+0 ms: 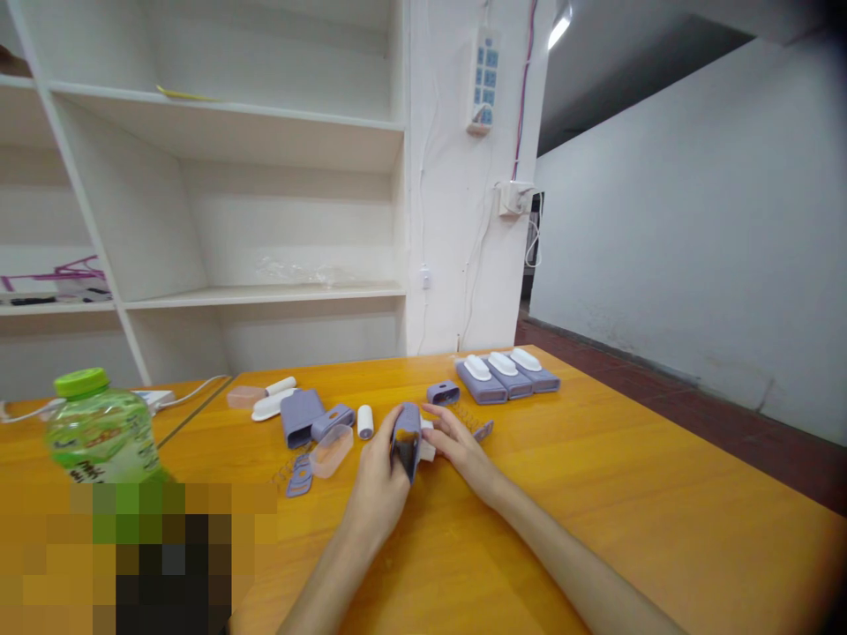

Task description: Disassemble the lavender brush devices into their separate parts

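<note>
The bottle [102, 428] stands left of the left hand [382, 481].

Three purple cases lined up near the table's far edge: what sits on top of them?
Each purple case carries one white oval piece. The case surface directly beneath each piece is covered and cannot be seen.

Light is even and fairly bright, with a white tube lamp [559, 28] glaring at the upper right of centre. The ceiling [635, 66] beside it sinks to dim grey, and black shading eats into the right-hand corners. Soft shadows fill the compartments of the shelf unit [291, 216] at upper left, whose uprights lean under wide-angle distortion. A faint sheen lies on the desk [615, 476]; the opening of the lavender case [408, 418], near centre, is dark. Fine detail is slightly soft there. Coarse pixelated blocks cover the lower left, hiding the bottle's [109, 428] foot.
</note>
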Available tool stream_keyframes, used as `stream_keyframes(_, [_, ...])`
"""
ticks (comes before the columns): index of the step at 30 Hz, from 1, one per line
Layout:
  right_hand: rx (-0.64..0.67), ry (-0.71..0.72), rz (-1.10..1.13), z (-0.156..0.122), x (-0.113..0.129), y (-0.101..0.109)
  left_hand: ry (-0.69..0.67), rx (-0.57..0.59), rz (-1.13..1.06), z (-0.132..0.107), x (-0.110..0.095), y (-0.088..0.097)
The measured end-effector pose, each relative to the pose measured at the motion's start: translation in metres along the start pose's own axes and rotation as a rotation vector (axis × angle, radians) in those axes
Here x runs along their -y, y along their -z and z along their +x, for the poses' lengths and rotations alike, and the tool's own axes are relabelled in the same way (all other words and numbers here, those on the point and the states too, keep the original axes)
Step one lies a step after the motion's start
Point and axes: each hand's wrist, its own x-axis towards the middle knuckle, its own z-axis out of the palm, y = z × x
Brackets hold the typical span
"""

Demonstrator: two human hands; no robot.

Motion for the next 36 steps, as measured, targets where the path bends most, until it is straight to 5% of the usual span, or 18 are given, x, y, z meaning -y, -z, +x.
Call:
stream_keyframes(10, [-0.024,-0.285,0.219,-0.001,0.009,-0.004,-0.074,0.022,0.054,-0.008,-0.012,-0.014])
stream_keyframes(17, [0.077,-0.427,0.263,-0.007,0.027,0.000,-0.113,0.023,0.075,-0.005,-0.009,-0.010])
stream_keyframes(36, [0.153,-0.406,0.248,-0.005,0.023,0.000,-0.114,0.111,0.046,-0.002,-0.008,-0.007])
